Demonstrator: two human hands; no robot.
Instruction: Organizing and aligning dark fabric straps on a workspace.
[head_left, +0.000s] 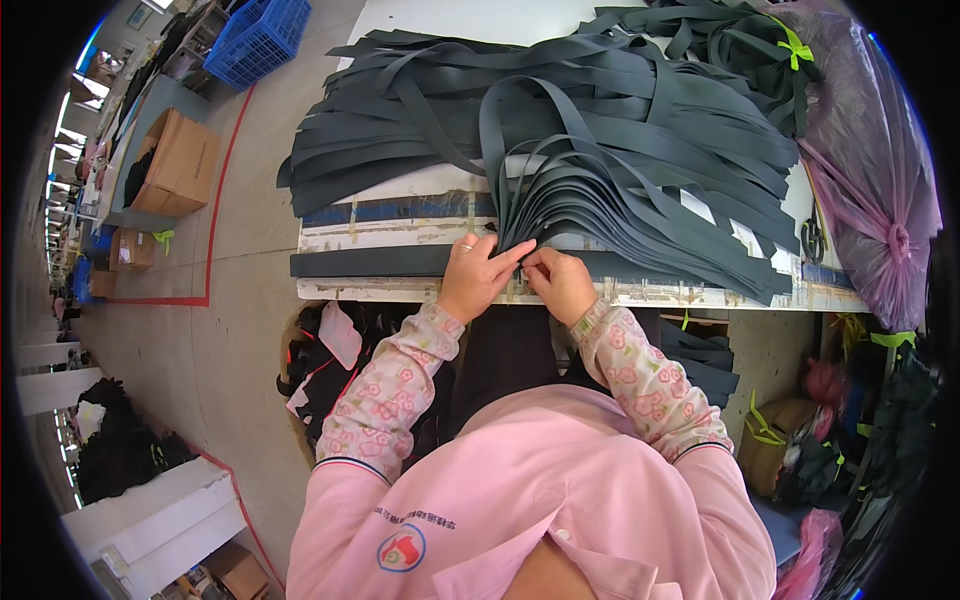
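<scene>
At the near edge of the table both hands work close together on dark grey fabric strips. A fanned bundle of strips (590, 215) arches up to the right from a gathered end. With its index finger reaching right across the gathered end, my left hand (474, 278) grips the strips there. Thumb and fingers of my right hand (563, 284) pinch at the same spot; the exact fold between the fingertips is hidden. Along the table edge one flat strip (365, 263) runs left from under my left hand. A large pile of similar strips (400, 120) lies behind.
Scissors (814, 240) lie at the white table's (480, 20) right side, beside a tied pink plastic bag (870, 170). More strips with a bright yellow-green tie (795, 45) sit far right. On the floor at left are a blue crate (258, 42) and a cardboard box (178, 160).
</scene>
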